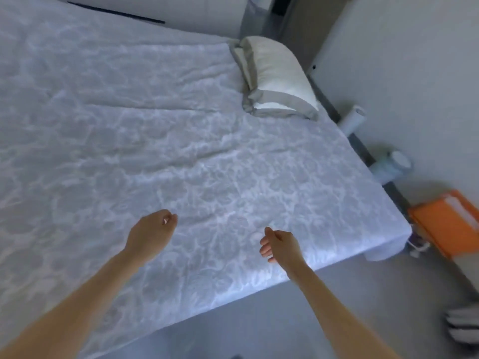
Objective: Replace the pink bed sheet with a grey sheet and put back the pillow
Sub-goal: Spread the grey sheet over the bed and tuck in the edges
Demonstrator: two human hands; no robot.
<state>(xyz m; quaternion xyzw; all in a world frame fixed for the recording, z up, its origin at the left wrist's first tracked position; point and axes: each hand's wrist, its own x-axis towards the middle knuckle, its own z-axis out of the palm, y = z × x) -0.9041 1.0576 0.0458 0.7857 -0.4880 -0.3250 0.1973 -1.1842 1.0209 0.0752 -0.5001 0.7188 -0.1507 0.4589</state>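
You are hovering both hands over the near edge of the bed, gripping nothing.

Your left hand [153, 230] is curling loosely, fingers half closed and empty; your right hand [281, 244] is doing the same, thumb raised, likely because the grey sheet [160, 141] is already lying spread across the mattress with only shallow creases to smooth. The pillow [276, 79] is sitting at the far right corner, folded over itself. No pink sheet is showing. Around you, pale walls are closing in the bed; an orange box [448, 220] and a pale roll [353, 120] are resting on the floor along the right side.
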